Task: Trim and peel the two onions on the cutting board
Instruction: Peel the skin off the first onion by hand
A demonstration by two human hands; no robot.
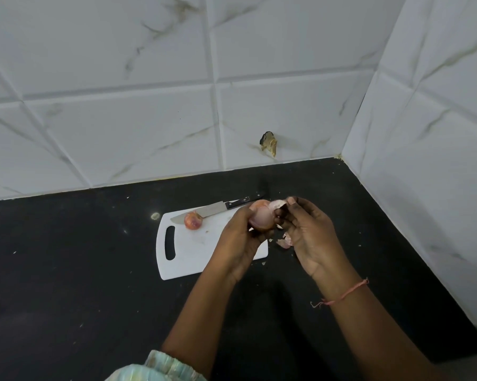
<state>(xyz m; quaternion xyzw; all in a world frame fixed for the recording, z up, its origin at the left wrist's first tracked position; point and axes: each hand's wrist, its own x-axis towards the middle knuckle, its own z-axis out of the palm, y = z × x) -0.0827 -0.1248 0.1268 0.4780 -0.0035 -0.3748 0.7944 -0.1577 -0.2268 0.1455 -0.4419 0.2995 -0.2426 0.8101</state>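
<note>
My left hand [238, 237] grips a pale pink onion [262, 217] above the right end of the white cutting board [193, 259]. My right hand [307, 232] pinches a strip of onion skin [277, 204] that curls off the top of that onion. A second onion [192, 220], still in its reddish skin, lies on the far part of the board. Behind it a knife [210, 209] with a black handle rests across the board's far edge, blade pointing left.
The board lies on a black counter [67, 270] set in a corner of white marble-look tiled walls [424, 188]. Loose peel scraps [284, 242] lie on the counter just right of the board. A chipped hole [269, 143] marks the back wall.
</note>
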